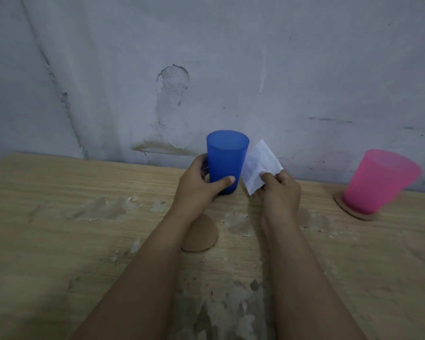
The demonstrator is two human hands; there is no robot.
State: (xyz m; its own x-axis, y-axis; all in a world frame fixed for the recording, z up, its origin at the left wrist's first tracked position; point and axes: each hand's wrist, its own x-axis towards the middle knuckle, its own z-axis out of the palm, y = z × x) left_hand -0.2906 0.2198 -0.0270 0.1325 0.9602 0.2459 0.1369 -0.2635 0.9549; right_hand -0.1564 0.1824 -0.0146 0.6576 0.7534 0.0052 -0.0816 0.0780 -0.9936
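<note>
The left hand (198,185) grips the light, stiff blue plastic cup (226,160) low on its wall, while the right hand (279,190), at its 3 o'clock, pinches a limp white tissue (258,165).

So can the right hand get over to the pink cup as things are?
Probably yes: only bare table lies between the right hand and the pink cup. But that hand pinches a white paper, which it would have to drop first.

The left grip (196,186) and right grip (279,192) were bare hands. Both forearms (142,278) were bare along their visible length.
</note>
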